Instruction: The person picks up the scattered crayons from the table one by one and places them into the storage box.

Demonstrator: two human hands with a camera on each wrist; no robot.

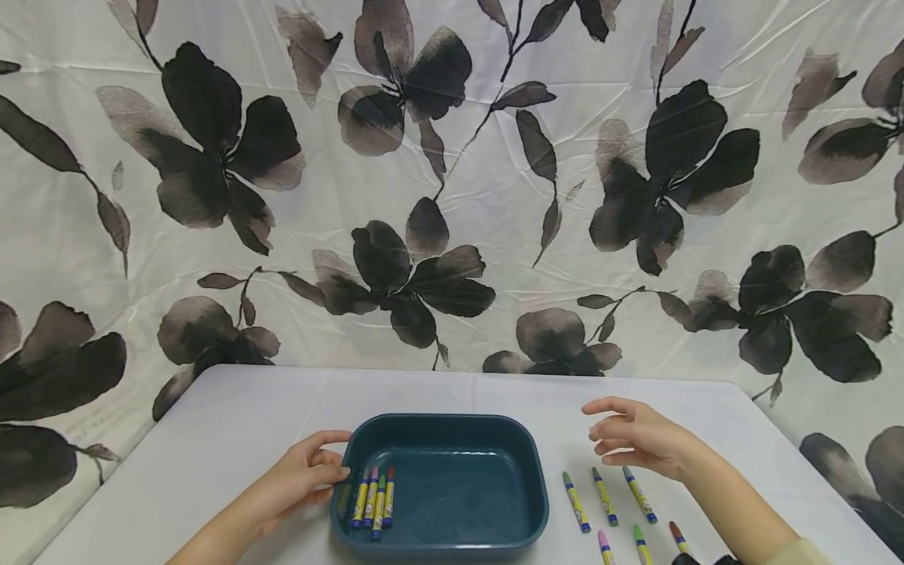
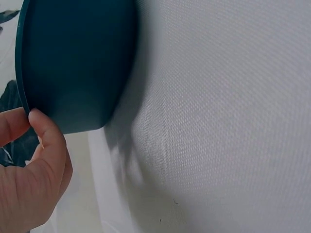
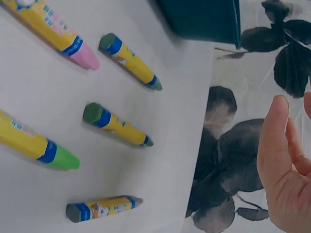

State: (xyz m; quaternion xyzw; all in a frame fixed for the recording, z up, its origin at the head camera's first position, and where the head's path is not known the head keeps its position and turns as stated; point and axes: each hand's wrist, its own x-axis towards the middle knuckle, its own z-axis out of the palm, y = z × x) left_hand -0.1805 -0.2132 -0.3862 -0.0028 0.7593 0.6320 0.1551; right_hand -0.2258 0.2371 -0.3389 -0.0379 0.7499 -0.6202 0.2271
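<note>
My left hand (image 1: 302, 480) pinches the left rim of a dark teal plastic tray (image 1: 452, 541), thumb and finger on either side of the edge in the left wrist view. Several yellow-wrapped crayons (image 1: 372, 498) lie side by side at the tray's left end. To the right of the tray, my right hand (image 1: 639, 435) is raised over the table, fingers loosely extended and holding nothing. Below it lie two dark green crayons (image 3: 130, 62) and a grey crayon (image 3: 104, 208). Nearer the front are a pink crayon (image 1: 605, 547), a light green crayon (image 1: 641, 543) and a reddish-brown crayon (image 1: 678, 537).
A white cloth covers the table (image 1: 282, 400). Behind it hangs a white curtain (image 1: 537, 314) printed with dark flowers. A black object (image 1: 706, 559) shows at the bottom edge by the right forearm, too cut off to identify.
</note>
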